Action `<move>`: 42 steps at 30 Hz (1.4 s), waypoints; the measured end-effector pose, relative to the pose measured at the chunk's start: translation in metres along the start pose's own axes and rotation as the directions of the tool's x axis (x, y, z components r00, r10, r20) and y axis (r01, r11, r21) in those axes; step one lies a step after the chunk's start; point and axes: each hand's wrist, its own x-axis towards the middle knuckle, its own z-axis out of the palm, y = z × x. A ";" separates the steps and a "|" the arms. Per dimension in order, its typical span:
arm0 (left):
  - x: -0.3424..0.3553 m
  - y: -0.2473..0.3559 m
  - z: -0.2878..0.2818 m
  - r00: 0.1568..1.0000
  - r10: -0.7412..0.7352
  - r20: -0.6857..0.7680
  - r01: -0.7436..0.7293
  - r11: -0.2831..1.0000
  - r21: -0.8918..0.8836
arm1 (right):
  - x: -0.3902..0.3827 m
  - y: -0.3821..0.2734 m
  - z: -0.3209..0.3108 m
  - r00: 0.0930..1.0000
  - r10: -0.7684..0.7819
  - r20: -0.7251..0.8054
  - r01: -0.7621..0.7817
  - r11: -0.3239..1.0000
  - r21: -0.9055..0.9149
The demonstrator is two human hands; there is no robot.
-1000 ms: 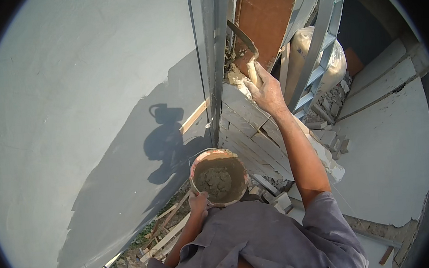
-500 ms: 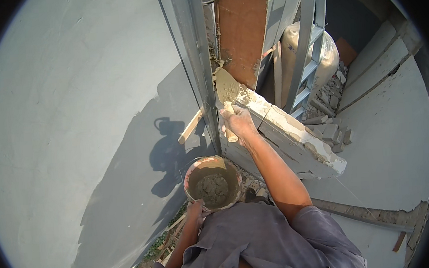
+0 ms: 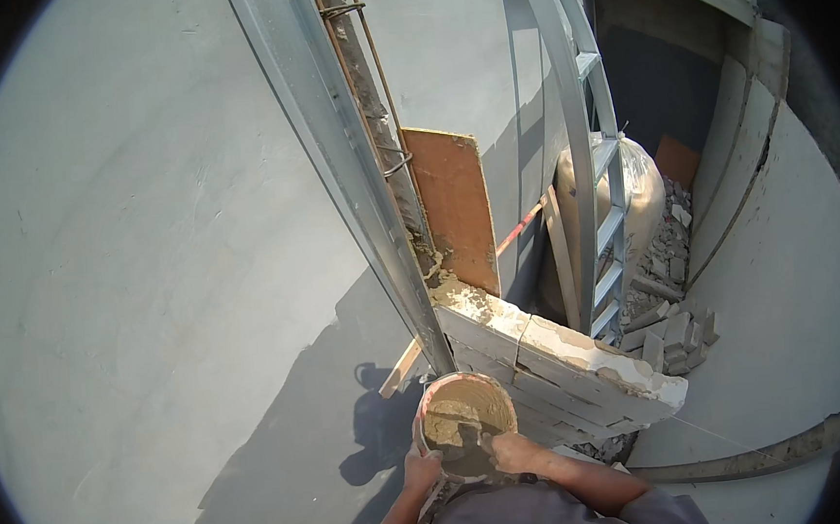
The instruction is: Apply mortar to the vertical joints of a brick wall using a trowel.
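Observation:
My left hand [image 3: 423, 468] is closed on the near left rim of a round bucket [image 3: 505, 400], low in the view. Grey-brown mortar [image 3: 447, 418] lies inside it. At the bucket's right side, my right hand [image 3: 513, 453] is closed around a trowel [image 3: 471, 436]. The wooden handle is mostly covered by my fingers, and the blade is down in the mortar, partly in shadow. Beyond the bucket stands a low wall of pale blocks [image 3: 554, 367], with wet mortar [image 3: 449, 284] on its far left end.
An upright metal channel [image 3: 334, 141] rises at the wall's left end, beside steel bars [image 3: 383, 80]. A brown board [image 3: 455, 211] stands on the block wall. Behind are an aluminium ladder [image 3: 602, 191], a full plastic sack [image 3: 640, 183] and broken blocks [image 3: 674, 337]. A large grey wall [image 3: 145, 232] fills the left.
My right hand has brought the trowel back from the wall's end into the bucket. My view has tilted up. The left hand keeps its hold on the bucket.

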 end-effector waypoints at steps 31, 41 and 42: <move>-0.047 0.132 0.002 0.931 0.364 0.001 -0.361 0.924 0.125 | -0.024 0.048 -0.040 0.895 -0.198 0.399 -0.429 -0.147 0.891; -0.004 0.063 0.021 0.967 -0.242 0.081 0.242 0.769 -0.592 | -0.060 -0.004 -0.066 0.956 -0.064 0.286 -0.288 -0.379 0.879; 0.003 0.049 0.021 0.939 -0.306 0.154 0.329 0.680 -0.655 | -0.065 -0.012 -0.080 0.962 -0.001 0.272 -0.254 -0.362 0.897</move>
